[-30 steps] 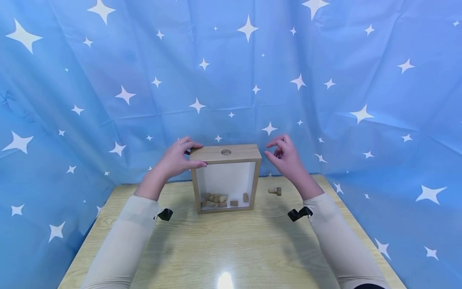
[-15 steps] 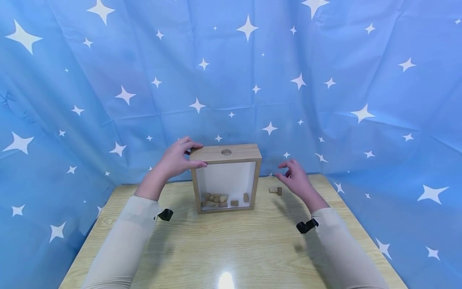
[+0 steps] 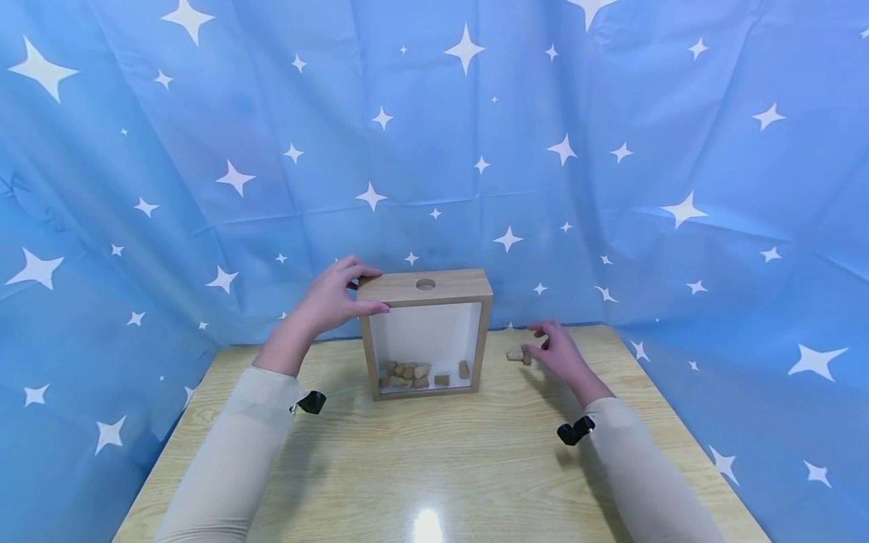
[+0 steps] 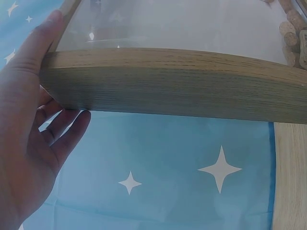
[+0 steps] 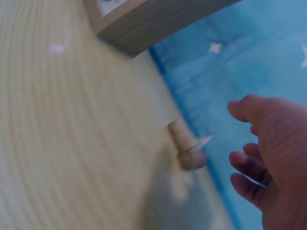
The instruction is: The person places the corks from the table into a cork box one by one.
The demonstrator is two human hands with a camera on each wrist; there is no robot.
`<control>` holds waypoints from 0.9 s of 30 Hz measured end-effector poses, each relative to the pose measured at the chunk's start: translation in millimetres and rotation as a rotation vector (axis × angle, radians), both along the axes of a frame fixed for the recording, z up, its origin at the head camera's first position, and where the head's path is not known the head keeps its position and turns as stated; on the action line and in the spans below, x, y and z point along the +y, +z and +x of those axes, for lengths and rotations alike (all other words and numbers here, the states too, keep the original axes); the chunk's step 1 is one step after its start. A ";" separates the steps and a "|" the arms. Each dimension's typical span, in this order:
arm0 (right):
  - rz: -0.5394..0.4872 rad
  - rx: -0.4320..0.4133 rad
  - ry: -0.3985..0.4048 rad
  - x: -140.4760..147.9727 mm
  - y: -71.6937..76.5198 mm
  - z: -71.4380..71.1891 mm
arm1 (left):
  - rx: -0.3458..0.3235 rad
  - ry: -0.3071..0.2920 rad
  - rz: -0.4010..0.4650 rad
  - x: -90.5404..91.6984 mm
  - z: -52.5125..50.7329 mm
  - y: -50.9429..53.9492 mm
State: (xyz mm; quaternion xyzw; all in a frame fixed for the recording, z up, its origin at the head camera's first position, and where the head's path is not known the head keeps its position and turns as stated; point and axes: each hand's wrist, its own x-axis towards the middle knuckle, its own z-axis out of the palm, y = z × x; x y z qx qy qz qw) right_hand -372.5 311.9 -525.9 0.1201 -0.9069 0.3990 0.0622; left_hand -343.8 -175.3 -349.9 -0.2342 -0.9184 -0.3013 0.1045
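Note:
My left hand [image 3: 330, 298] grips the top left corner of an upright wooden shadow box [image 3: 485, 332], with the thumb in front and the fingers behind, as the left wrist view shows. A round hole [image 3: 425, 285] pierces the box's top. Behind its clear front lie several corks [image 3: 407, 373], mostly at the lower left. Two loose corks touch on the table right of the box: one cork [image 5: 181, 135] lies end-on against the other cork [image 5: 193, 159]. Above and beside them is my right hand [image 3: 562, 356], thumb and fingers apart, holding nothing.
The wood-grain table [image 3: 407, 460] reaches back to a blue curtain [image 3: 434, 136] with white stars, which also hangs along both sides. A black wrist camera [image 3: 575, 430] sits under my right wrist, and another black camera [image 3: 312, 403] under my left.
My right hand has moved from beside the box's top right corner, right and down to the two loose corks. The left hand stays on the box, which has not moved.

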 end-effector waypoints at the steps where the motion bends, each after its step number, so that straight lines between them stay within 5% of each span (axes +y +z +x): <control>1: -0.004 -0.015 -0.003 1.0 -5.0 -0.8 | -0.001 0.001 -0.002 0.0 0.0 0.1; 12: 0.042 -0.055 0.006 5.3 -42.2 -4.4 | -0.005 0.001 -0.011 -0.2 1.0 1.5; 20: 0.133 0.009 -0.016 5.8 -50.2 -7.3 | -0.014 0.006 -0.010 0.5 1.2 0.6; 27: 0.114 0.034 -0.022 8.1 -54.7 -8.3 | -0.014 0.010 0.003 0.0 1.5 1.2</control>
